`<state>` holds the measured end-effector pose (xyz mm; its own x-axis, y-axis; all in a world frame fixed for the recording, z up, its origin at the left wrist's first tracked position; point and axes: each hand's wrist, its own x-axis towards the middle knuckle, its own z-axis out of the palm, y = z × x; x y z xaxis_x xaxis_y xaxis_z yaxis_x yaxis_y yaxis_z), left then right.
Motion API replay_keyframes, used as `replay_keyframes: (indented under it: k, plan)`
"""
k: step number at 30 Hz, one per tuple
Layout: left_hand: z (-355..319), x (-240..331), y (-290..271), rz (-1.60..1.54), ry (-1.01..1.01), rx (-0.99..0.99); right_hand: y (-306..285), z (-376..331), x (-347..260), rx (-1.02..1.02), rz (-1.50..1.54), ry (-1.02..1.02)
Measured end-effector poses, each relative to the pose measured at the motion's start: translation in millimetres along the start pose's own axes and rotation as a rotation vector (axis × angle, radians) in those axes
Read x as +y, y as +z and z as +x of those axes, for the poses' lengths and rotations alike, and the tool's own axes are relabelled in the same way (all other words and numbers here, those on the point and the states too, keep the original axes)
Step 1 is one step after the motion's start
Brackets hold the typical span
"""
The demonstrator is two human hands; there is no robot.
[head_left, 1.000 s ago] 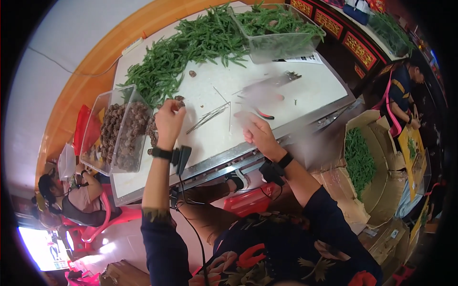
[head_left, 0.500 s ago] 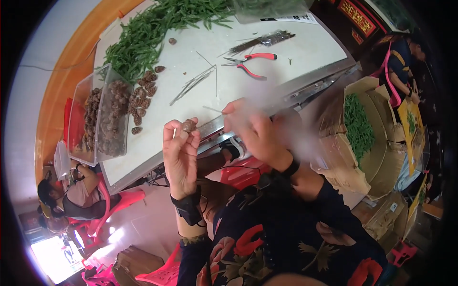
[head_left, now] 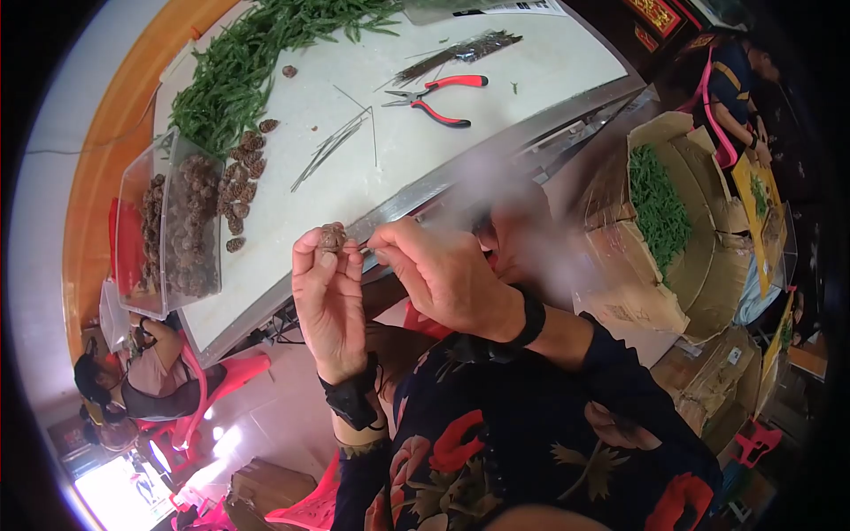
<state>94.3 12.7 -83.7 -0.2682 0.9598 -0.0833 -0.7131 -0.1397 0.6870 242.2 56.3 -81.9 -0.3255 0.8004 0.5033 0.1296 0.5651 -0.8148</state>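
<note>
A white bench (head_left: 531,97) spreads across the far side, its metal-trimmed edge nearest the person; to the right, apart from it, stands an open cardboard box (head_left: 713,212) with cut greenery (head_left: 660,208) inside; a long heap of green sprigs (head_left: 226,88) lies along the far left of the bench; nearer on that same left side, a clear plastic bin (head_left: 166,239) holds many brown pine cones, seen through its wall; the right hand (head_left: 447,279) is at the bench's near edge, thumb and forefinger pinched together on a thin wire-like piece (head_left: 364,249), mostly hidden by the fingers; the left hand (head_left: 332,296), palm turned up just beside it, grasps one pine cone (head_left: 333,237) between thumb and fingertips; a dark bundle in clear wrapping (head_left: 469,51) lies on the far right; nearer than it, red-handled pliers (head_left: 416,97) rest with handles spread; thin wires (head_left: 332,150) lie loosely together left of the pliers; small loose cones (head_left: 239,181) cluster just right of the bin, and a single cone (head_left: 289,71) sits farther off, beside the sprigs.
</note>
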Motion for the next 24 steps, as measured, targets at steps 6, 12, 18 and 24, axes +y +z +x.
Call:
replay_keyframes:
  k: [6, 12, 18, 24]
  plan:
    - [-5.1, -6.6, 2.0, 0.070, 0.051, 0.052, -3.9, -4.9, 0.9, 0.040, -0.020, -0.021]
    - [-12.2, -10.7, 4.4, 0.096, 0.076, 0.072, -3.1, -12.2, -1.0, 0.044, -0.033, -0.012]
    - [-22.2, -15.3, 9.3, 0.304, 0.248, 0.149, -1.0, -19.6, -10.4, 0.017, -0.093, -0.022]
    - [-28.3, -19.1, 11.6, 0.398, 0.298, 0.199, 0.7, -24.3, -9.2, 0.025, -0.088, -0.017]
